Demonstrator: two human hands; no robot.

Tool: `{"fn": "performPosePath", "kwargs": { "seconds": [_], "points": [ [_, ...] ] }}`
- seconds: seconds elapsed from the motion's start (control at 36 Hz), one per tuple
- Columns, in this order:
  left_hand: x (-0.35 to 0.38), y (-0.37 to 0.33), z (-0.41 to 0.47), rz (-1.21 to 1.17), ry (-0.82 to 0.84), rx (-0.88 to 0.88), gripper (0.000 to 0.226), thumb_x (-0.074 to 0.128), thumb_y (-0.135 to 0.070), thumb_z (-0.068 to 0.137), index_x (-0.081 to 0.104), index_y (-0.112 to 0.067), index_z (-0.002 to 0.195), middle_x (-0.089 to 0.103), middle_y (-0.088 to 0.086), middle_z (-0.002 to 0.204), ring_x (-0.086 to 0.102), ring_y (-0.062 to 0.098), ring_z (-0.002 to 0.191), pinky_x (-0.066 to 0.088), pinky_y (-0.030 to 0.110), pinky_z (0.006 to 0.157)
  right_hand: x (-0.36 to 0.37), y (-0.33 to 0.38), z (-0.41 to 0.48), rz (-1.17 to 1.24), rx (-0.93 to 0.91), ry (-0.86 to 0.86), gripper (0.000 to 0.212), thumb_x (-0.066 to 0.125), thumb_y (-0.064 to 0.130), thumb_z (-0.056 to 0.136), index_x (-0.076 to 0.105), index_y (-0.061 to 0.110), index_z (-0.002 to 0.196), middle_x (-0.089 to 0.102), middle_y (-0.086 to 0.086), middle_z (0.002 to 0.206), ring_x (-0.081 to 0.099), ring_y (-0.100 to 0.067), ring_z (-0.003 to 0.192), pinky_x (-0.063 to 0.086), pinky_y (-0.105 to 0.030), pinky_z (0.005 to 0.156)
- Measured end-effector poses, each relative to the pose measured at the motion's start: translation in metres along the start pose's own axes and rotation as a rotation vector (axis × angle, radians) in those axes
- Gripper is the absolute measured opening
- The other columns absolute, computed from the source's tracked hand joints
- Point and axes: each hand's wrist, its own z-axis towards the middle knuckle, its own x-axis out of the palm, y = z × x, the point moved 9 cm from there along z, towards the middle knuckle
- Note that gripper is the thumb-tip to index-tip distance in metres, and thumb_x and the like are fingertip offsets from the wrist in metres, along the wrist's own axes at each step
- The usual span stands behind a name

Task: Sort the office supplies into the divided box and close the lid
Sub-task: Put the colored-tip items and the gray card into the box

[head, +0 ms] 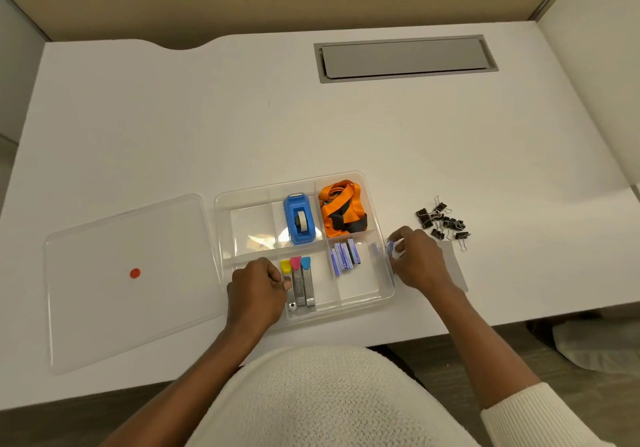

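A clear divided box [372, 197] sits near the desk's front edge. It holds a blue tape dispenser [300, 219], an orange lanyard [341, 209], several small purple staple boxes [343, 256] and three staple removers with yellow, pink and blue tips [300, 282]. My left hand [258, 289] rests over the front-left compartment, fingers curled against the yellow-tipped one. My right hand [417, 259] is at the box's right wall, pinching a small purple-and-white staple box [393, 249]. The clear lid [131, 273] lies flat to the left of the box.
A heap of black binder clips [443, 223] lies on the desk right of the box. A grey sheet [453, 266] lies under my right wrist. A grey cable hatch [405, 57] is set in the desk at the back. The lid bears a red dot [135, 273].
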Motion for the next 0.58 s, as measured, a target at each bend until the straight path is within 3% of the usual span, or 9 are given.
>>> {"fn": "performPosePath", "kwargs": {
  "seconds": [0.08,0.19,0.28,0.39,0.5,0.58],
  "points": [
    [0.0,0.001,0.0,0.044,-0.033,0.01,0.016,0.082,-0.016,0.086,0.068,-0.016,0.079,0.064,-0.007,0.071,0.059,0.009,0.066,0.039,0.02,0.056,0.0,-0.003,0.002,0.044,0.011,0.005,0.037,0.086,0.023,0.079,0.066,0.017,0.109,0.068,-0.005,0.105,0.065,-0.019,0.09,0.051,-0.03,0.075],
    [0.002,0.002,0.0,0.069,-0.048,0.028,0.015,0.082,-0.014,0.086,0.068,-0.017,0.081,0.069,-0.003,0.076,0.064,0.013,0.071,0.044,0.024,0.064,-0.003,-0.011,0.0,0.17,0.038,-0.06,0.03,0.086,0.021,0.078,0.063,0.018,0.097,0.071,0.004,0.084,0.067,-0.017,0.079,0.055,-0.034,0.073],
    [0.002,0.002,0.0,0.075,-0.048,0.036,0.015,0.082,-0.014,0.086,0.068,-0.017,0.082,0.071,-0.002,0.078,0.065,0.013,0.072,0.043,0.022,0.06,-0.007,-0.015,-0.003,0.233,0.072,-0.082,0.033,0.087,0.019,0.077,0.061,0.019,0.097,0.068,0.008,0.069,0.067,-0.013,0.071,0.056,-0.032,0.069],
    [0.003,0.003,0.0,0.062,-0.047,0.029,0.015,0.082,-0.015,0.086,0.068,-0.017,0.083,0.07,-0.002,0.078,0.062,0.012,0.07,0.041,0.021,0.057,-0.036,-0.013,-0.015,0.255,0.094,-0.232,0.042,0.087,0.025,0.079,0.06,0.02,0.111,0.064,0.013,0.07,0.062,-0.006,0.066,0.039,-0.02,0.058],
    [0.003,0.003,-0.001,0.061,-0.054,0.037,0.015,0.081,-0.015,0.087,0.067,-0.017,0.085,0.069,-0.001,0.08,0.061,0.012,0.07,0.039,0.017,0.056,-0.074,0.023,-0.037,0.274,-0.034,-0.351,0.047,0.087,0.028,0.08,0.064,0.019,0.12,0.064,0.01,0.08,0.064,-0.013,0.072,0.041,-0.019,0.062],
    [0.004,0.003,-0.001,0.073,-0.056,0.039,0.015,0.08,-0.016,0.088,0.066,-0.018,0.085,0.066,-0.003,0.078,0.061,0.013,0.07,0.042,0.02,0.059,-0.078,0.063,-0.05,0.309,-0.127,-0.256,0.041,0.086,0.034,0.081,0.068,0.027,0.117,0.065,0.013,0.08,0.065,-0.003,0.067,0.048,-0.016,0.061]
  ]
}}
